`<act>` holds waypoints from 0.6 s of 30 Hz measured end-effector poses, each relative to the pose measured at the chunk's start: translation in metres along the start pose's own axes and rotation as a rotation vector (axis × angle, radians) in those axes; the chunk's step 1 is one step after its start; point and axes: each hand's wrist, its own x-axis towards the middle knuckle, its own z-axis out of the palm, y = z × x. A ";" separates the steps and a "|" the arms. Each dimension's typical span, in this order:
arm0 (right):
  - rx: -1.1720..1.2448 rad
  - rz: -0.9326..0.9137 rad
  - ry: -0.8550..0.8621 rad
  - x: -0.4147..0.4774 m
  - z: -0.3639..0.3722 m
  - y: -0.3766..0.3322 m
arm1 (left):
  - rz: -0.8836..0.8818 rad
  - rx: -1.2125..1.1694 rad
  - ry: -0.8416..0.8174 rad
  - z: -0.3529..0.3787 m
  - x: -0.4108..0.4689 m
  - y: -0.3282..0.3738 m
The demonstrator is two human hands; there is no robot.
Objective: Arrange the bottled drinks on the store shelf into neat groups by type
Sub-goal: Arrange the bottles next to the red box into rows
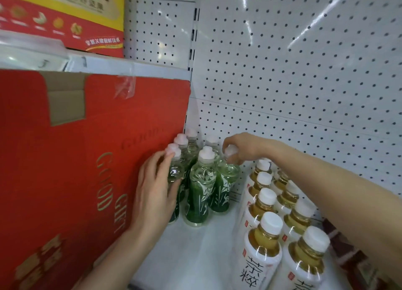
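The green bottles (192, 146) stand upright in a tight cluster at the far left of the shelf (202, 252), hard against the red box (87, 159). The tea bottles (264, 205) run in two rows from near to far on the right, with a strip of bare shelf between the two kinds.

The right hand (243, 148) reaches in from the right over the far tea bottles and pinches the cap (230, 150) of the right green bottle (224, 185) from above, fingertips curled round it. That bottle is the outermost of its cluster and leans a little, its top tipped right toward the hand. Its long axis is close to vertical, so the grip sits at the very top and the base is free to swing.

The left hand (154, 187) comes up from the near side along the box and wraps its fingers round the body of the left green bottle (175, 172), thumb near the cap.

The coming move looks like closing the right green bottle leftward against the middle bottle (200, 187). Its place lies left of the right hand, away from the tea rows. The right hand is the nearer one for this, while the left hand braces the cluster from the box side. A push at the cap alone could tip the bottle instead of sliding it
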 end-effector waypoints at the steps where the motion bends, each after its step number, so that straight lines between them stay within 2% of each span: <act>1: -0.029 -0.011 0.004 -0.003 -0.001 0.001 | 0.026 -0.030 0.010 0.001 -0.003 0.001; 3: -0.077 -0.028 -0.015 -0.011 -0.002 0.000 | 0.076 -0.122 -0.033 0.001 -0.007 0.007; 5: -0.040 -0.058 -0.029 -0.022 0.000 -0.004 | 0.083 -0.194 -0.145 0.004 -0.012 0.018; 9: 0.057 -0.195 -0.047 -0.050 0.005 -0.033 | 0.036 -0.195 -0.376 0.014 -0.018 0.042; 12: 0.257 -0.304 -0.042 -0.059 0.005 -0.051 | 0.011 -0.210 -0.372 0.009 -0.018 0.042; 14: 0.359 -0.296 0.095 -0.053 -0.003 -0.050 | -0.006 -0.236 -0.361 0.001 -0.016 0.033; 16: 0.218 -0.235 0.297 -0.039 -0.011 -0.043 | -0.022 -0.236 -0.334 -0.006 -0.015 0.020; 17: 0.146 -0.206 0.317 -0.032 -0.012 -0.041 | -0.031 -0.225 -0.325 -0.011 -0.015 0.015; 18: 0.095 -0.183 0.263 -0.026 -0.010 -0.040 | -0.038 -0.212 -0.318 -0.015 -0.014 0.011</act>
